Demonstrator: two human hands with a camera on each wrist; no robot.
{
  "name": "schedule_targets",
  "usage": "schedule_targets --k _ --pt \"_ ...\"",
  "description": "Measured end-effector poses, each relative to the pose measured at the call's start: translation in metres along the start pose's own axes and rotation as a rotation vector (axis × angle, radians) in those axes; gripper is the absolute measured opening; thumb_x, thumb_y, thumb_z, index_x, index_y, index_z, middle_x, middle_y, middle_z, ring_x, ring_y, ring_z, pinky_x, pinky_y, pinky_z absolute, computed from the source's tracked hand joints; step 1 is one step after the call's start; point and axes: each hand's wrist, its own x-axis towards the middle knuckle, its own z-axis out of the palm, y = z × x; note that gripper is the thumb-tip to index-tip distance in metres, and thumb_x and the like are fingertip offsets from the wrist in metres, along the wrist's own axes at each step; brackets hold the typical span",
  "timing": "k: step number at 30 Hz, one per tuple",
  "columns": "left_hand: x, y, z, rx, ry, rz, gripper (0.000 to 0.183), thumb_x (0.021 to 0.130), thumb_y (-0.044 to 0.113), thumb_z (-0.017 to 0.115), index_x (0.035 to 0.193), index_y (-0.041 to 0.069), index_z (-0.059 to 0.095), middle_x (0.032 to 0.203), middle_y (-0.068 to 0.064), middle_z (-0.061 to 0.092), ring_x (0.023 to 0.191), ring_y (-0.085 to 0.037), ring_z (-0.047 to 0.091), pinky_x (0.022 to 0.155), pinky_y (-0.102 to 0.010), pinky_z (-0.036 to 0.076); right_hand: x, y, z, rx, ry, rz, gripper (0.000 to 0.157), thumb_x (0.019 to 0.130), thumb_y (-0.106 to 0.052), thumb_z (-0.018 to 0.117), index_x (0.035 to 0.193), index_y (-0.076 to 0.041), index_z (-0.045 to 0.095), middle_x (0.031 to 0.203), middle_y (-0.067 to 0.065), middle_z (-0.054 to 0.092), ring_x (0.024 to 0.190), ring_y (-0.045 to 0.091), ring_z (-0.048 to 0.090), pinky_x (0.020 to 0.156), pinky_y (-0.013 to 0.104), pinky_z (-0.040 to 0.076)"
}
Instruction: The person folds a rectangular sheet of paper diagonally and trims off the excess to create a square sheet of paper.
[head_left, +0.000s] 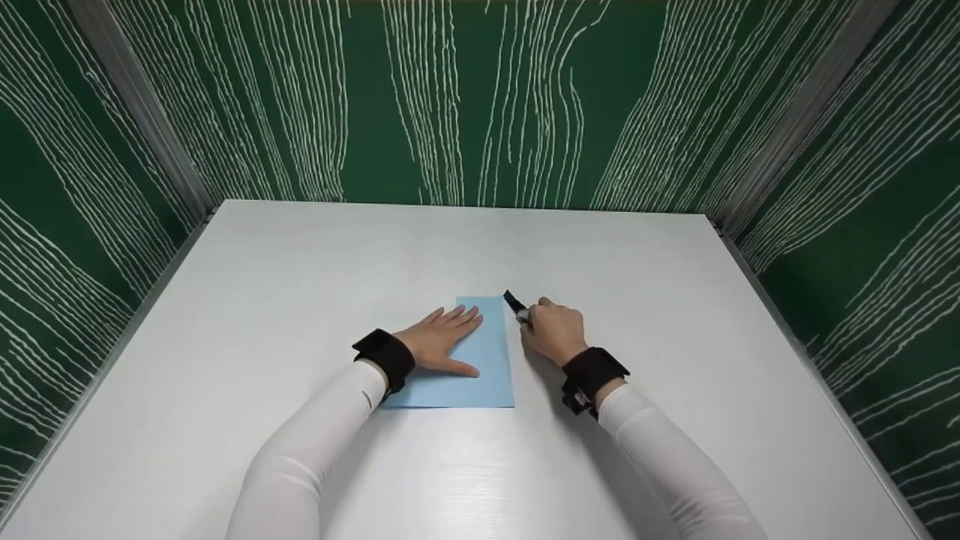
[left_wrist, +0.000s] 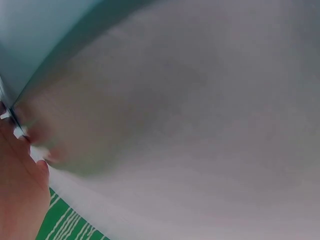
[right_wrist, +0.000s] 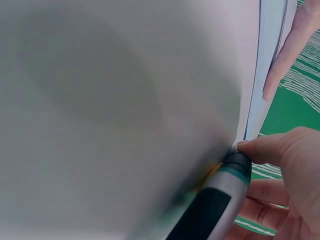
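A light blue sheet of paper [head_left: 491, 360] lies on the white table. My left hand [head_left: 442, 341] rests on it with fingers spread and thumb apart, hiding part of its left side. Just beyond the sheet's right edge, my right hand [head_left: 556, 330] grips a black and silver handheld tool [right_wrist: 215, 205] with a teal band; its exact kind is unclear. In the head view, the tool's black end points up-left, close to the paper's top right corner. The right wrist view shows my right thumb and fingers curled at the tool. Blue paper [left_wrist: 45, 35] fills the left wrist view's upper left.
The white tabletop [head_left: 337, 255] spreads around both hands. Green panels with wavy white lines [head_left: 495, 112] stand along its back and sides, joined by grey metal posts [head_left: 142, 97]. Both wrists wear black bands [head_left: 592, 375].
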Motion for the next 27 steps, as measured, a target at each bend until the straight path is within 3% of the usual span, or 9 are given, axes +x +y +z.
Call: schedule_targets --k 6,18,27 --pt "0.003 -0.003 0.003 0.004 -0.007 -0.009 0.101 0.094 0.064 0.061 0.167 0.017 0.009 0.176 -0.002 0.005 0.165 -0.025 0.003 0.134 -0.049 0.003 -0.01 0.02 -0.008 0.052 -0.061 0.069 0.027 0.092 -0.023 0.073 0.078 0.0 0.069 0.081 0.016 0.067 0.063 0.034 0.064 0.059 0.052 0.055" --pt "0.002 -0.003 0.002 -0.011 -0.005 -0.001 0.101 0.094 0.064 0.061 0.167 0.017 0.009 0.176 -0.003 0.004 0.165 -0.025 0.002 0.134 -0.05 0.003 -0.042 0.083 -0.031 0.103 -0.165 0.209 0.03 0.094 -0.025 0.071 0.083 0.003 0.068 0.077 0.015 0.064 0.06 0.023 0.057 0.052 0.036 0.047" --pt "-0.004 0.002 -0.002 -0.011 0.005 0.01 0.098 0.096 0.061 0.06 0.167 0.014 0.011 0.176 -0.006 0.007 0.164 -0.028 0.005 0.134 -0.052 0.004 -0.06 0.112 -0.04 0.121 -0.159 0.296 0.036 0.094 -0.025 0.072 0.07 -0.002 0.058 0.067 0.008 0.053 0.055 0.019 0.05 0.048 0.028 0.037"
